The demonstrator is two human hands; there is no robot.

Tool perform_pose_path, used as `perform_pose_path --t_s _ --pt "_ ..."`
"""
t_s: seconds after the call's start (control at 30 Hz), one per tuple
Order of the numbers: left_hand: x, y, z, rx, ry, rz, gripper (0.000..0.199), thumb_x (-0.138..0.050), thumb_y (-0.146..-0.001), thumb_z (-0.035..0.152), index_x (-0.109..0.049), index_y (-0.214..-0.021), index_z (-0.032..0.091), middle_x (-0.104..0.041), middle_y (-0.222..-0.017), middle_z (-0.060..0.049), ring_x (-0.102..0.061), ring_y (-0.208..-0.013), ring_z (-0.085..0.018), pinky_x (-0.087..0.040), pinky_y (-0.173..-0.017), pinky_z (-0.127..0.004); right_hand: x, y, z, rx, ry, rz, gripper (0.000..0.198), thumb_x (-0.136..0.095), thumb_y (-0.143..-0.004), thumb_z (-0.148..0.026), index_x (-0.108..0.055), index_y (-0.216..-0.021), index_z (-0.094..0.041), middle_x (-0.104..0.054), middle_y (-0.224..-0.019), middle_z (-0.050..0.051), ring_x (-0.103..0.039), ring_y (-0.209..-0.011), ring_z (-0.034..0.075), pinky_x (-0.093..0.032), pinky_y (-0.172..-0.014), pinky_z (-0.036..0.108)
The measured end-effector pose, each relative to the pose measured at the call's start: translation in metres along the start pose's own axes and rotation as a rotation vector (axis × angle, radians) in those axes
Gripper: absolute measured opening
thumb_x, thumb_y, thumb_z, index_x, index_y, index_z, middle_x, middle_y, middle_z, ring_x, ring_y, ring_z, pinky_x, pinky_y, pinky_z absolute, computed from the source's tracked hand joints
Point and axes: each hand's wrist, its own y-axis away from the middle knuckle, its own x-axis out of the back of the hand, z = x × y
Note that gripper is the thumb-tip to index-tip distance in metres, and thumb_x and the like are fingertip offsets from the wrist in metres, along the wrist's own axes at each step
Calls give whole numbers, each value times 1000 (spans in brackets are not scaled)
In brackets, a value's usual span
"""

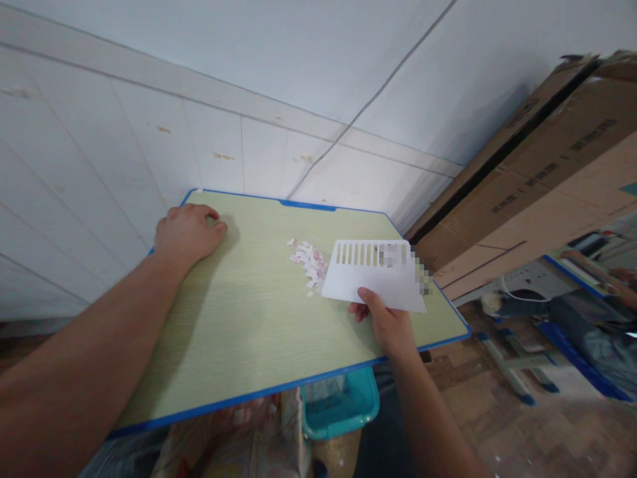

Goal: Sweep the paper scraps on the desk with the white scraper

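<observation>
My right hand [388, 325] grips a flat white plastic scraper [348, 282], thumb on top and fingers curled underneath. A row of slots runs along the scraper's far edge. Its left edge is at a small pile of white and pinkish paper scraps [311, 262] on the desk [249, 318]. Near the desk's far left corner rests my left hand [189, 232], its fingers loosely curled in and nothing visible in them. The desk top is pale yellow-green with a blue rim.
A teal plastic bin [343, 405] stands below the near edge, beside an open bag or box [249, 431] holding scraps. Large cardboard boxes [537, 166] lean at the right. Behind the desk is a white wall [279, 66] with a grey cable. Another person's arm [592, 265] shows far right.
</observation>
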Motion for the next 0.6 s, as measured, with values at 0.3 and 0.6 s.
perform_pose_path --t_s 0.3,0.6 --pt "-2 -1 -2 -8 12 15 57 -56 -110 44 -84 -149 12 -71 -172 -24 -61 -164 -48 -52 -138 -69 1 1 -3 -7 -48 2 34 -86 -96 -45 -77 -69 -26 -79 -67 5 -69 -58 23 -60 -62 37" --pt "1 2 3 2 11 14 58 -54 -110 43 -85 -148 10 -71 -171 -27 -62 -163 -51 -53 -137 -71 0 -3 14 37 -62 33 33 -87 -99 -48 -79 -75 -26 -81 -69 6 -68 -58 23 -61 -60 37"
